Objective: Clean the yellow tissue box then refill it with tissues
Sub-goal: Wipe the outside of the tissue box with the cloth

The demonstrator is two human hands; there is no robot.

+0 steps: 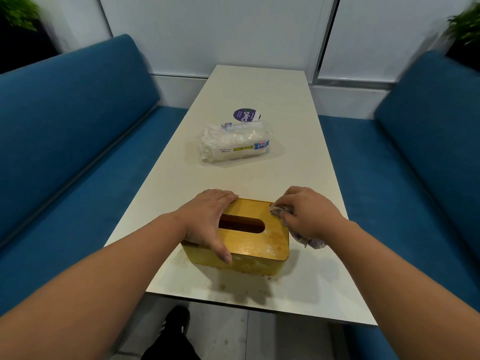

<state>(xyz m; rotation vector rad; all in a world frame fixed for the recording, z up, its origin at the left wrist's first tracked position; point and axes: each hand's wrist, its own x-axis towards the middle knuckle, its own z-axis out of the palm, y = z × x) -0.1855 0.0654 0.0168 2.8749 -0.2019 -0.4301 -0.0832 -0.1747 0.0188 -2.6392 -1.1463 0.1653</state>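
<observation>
The yellow tissue box (255, 242) sits near the front edge of the white table (259, 94), its wooden lid with an oval slot facing up and smeared with pale stains. My left hand (207, 219) grips the box's left end, fingers over the far edge and thumb down the near side. My right hand (305, 213) clutches a crumpled greyish cloth (310, 241) and presses it against the lid's far right corner. Farther back lies a plastic pack of white paper towels (233, 145).
A round purple sticker (245, 115) is on the table behind the pack. Blue padded benches (72, 131) flank the table on both sides. Brownish smears mark the tabletop around the box. A black shoe (178, 320) shows on the floor below.
</observation>
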